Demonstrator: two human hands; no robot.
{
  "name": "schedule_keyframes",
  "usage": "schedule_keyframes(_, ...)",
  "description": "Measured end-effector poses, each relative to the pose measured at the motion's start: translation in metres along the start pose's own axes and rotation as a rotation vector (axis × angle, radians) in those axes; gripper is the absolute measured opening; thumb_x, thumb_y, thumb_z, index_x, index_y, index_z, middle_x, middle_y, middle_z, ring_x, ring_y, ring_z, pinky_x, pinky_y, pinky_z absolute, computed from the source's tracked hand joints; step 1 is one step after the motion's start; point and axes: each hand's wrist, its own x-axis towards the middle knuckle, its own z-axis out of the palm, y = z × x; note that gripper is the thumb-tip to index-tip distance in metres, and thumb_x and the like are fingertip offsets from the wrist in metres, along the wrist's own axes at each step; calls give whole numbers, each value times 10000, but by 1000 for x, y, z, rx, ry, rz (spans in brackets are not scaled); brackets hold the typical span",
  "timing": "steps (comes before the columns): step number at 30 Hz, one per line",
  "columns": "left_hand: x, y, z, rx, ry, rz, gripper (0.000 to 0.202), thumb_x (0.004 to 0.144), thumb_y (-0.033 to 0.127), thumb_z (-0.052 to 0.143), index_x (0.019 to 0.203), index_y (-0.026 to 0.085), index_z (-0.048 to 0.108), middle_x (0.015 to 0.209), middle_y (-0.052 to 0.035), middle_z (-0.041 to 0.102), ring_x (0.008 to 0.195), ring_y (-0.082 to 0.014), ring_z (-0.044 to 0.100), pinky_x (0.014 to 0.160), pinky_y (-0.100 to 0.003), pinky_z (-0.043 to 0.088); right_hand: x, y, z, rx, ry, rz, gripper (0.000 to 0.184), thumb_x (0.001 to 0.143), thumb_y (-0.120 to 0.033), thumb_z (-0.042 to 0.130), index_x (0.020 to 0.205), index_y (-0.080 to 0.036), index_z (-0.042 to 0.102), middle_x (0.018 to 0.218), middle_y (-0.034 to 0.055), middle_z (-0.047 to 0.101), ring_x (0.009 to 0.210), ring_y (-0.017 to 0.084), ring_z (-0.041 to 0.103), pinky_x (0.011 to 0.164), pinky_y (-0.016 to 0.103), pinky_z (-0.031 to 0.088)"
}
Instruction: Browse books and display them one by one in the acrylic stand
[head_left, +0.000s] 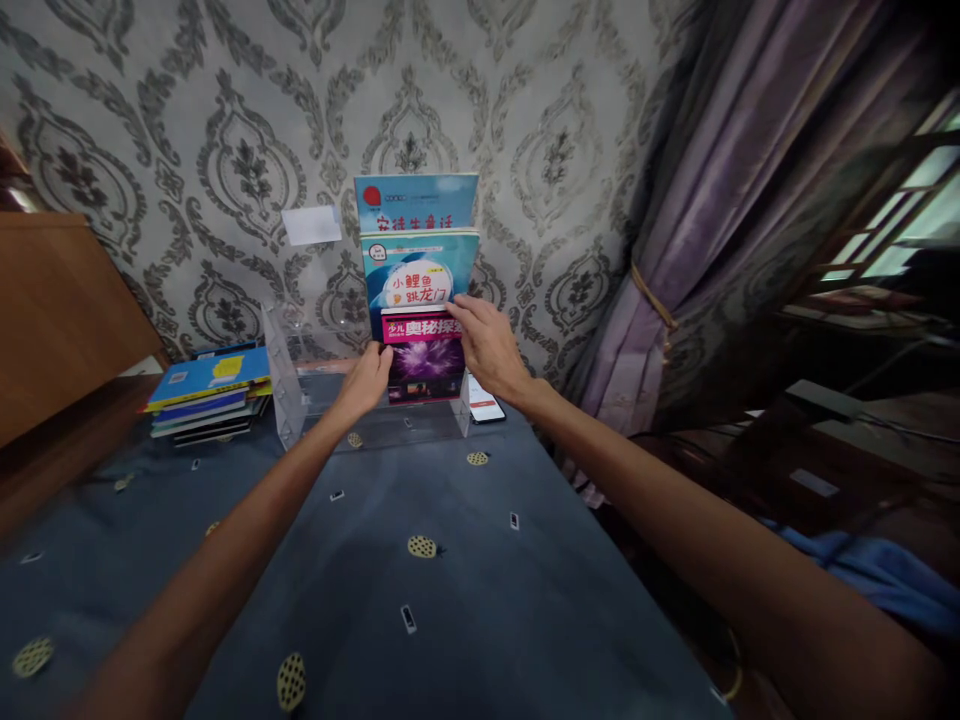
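Both my hands are on a magenta-and-purple book standing upright in the front tier of a clear acrylic display rack. My left hand grips its lower left edge with curled fingers. My right hand holds its upper right corner, fingers over the top edge. Behind it stands a teal book with a white oval, and behind that a blue book with red characters. All three lean in stepped rows against the wall.
A stack of flat books lies left of the rack on the blue patterned tablecloth. A phone lies just right of the rack. A wooden cabinet stands at left, purple curtains at right.
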Motion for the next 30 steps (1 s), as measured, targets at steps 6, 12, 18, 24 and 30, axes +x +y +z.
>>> schedule_keyframes(6, 0, -2, 2, 14, 12, -12, 368, 1014, 350, 302, 1139, 130, 569, 1121, -179, 684, 1058, -297, 651, 926, -431, 486, -5, 2, -4, 12, 52, -4, 502, 923, -102, 373, 1391, -208, 519, 1433, 125, 543, 1335, 281, 471, 1085, 535, 404)
schedule_keyframes(12, -30, -14, 1, 37, 79, 101, 329, 1014, 364, 345, 1186, 152, 529, 1123, -142, 670, 1085, -261, 631, 958, -420, 484, -54, -42, -4, 178, 68, 4, 457, 928, -88, 396, 1338, -200, 565, 1348, 124, 599, 1292, 258, 503, 1077, 514, 419)
schedule_keyframes(18, -100, -53, -1, 139, 45, 270, 358, 1010, 348, 351, 1285, 159, 479, 1301, -151, 592, 1272, -264, 531, 1085, -458, 425, -139, -103, 29, 354, -509, 33, 336, 939, -141, 486, 1229, -183, 650, 1266, 124, 660, 1200, 253, 573, 1042, 484, 457)
schedule_keyframes(24, -139, -118, -33, 396, 41, 247, 319, 997, 307, 356, 1224, 168, 532, 1288, -153, 604, 1251, -278, 538, 1092, -467, 417, -171, -126, 53, 420, -616, 164, 360, 960, -230, 488, 1298, -188, 605, 1336, 137, 615, 1262, 274, 549, 1064, 493, 445)
schedule_keyframes(30, -104, -171, -101, 620, 259, 14, 356, 965, 287, 329, 1168, 104, 557, 1179, -213, 618, 1167, -336, 552, 1012, -487, 435, -176, -135, 62, 441, -531, 184, 320, 947, -201, 477, 1219, -192, 646, 1285, 125, 651, 1216, 267, 574, 1026, 483, 471)
